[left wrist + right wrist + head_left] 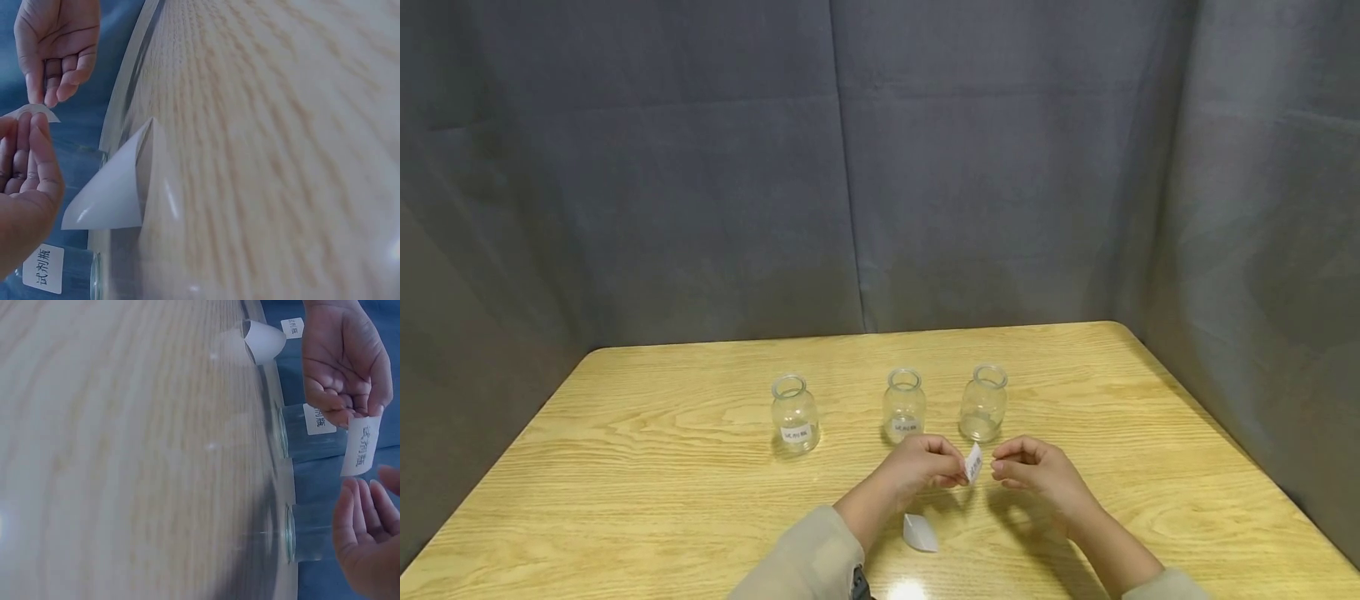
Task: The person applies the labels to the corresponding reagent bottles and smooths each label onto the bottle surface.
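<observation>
A small white label (973, 463) with printed dark characters is pinched at one edge between the thumb and fingers of my left hand (925, 462). My right hand (1037, 475) is just to the right of the label, fingers bent loosely and thumb apart, with nothing between them. In the right wrist view, the fingertips of my right hand (369, 540) come close under the label's lower end (360, 447). Beyond the hands stands a clear glass jar (982, 408) with no label showing. The middle jar (904, 408) has a similar label (906, 426) low on its front, partly behind my left hand.
A third glass jar (794, 412), to the left, bears a white label (797, 433). On the wooden table (625, 483), close to my left forearm, lies a curled piece of white paper (919, 533). Grey curtains (737, 183) hang behind and beside the table.
</observation>
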Demonstrator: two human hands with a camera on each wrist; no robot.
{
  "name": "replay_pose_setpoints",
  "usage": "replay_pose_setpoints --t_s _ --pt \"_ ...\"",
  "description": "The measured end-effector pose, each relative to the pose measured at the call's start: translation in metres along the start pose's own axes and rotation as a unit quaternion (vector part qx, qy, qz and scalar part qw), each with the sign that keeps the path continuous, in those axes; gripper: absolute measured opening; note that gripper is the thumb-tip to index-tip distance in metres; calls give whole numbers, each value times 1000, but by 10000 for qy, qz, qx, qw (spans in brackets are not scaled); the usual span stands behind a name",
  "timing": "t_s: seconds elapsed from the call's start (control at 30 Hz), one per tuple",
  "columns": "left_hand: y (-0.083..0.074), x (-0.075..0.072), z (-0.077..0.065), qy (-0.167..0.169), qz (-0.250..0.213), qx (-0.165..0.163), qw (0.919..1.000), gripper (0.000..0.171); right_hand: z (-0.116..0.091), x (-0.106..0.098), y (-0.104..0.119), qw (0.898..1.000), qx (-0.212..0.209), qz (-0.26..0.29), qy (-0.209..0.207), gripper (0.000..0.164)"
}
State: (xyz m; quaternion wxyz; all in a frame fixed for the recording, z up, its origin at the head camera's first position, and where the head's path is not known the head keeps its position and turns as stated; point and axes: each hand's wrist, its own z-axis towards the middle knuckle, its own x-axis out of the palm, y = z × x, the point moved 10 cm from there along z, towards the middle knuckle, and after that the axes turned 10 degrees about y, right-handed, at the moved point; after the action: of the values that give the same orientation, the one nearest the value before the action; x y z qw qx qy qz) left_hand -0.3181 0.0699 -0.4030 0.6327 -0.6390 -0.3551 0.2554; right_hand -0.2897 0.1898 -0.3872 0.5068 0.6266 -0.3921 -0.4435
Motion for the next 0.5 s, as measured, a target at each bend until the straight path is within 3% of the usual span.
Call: replay_pose_setpoints --t_s 0.23,0.5 --pt "0 3 -1 101 -20 -65 9999 5 0 18 4 9973 -281 91 669 39" --pt "1 6 0 193 -107 -52 9997 11 3 26 5 9956 -290 144 875 39"
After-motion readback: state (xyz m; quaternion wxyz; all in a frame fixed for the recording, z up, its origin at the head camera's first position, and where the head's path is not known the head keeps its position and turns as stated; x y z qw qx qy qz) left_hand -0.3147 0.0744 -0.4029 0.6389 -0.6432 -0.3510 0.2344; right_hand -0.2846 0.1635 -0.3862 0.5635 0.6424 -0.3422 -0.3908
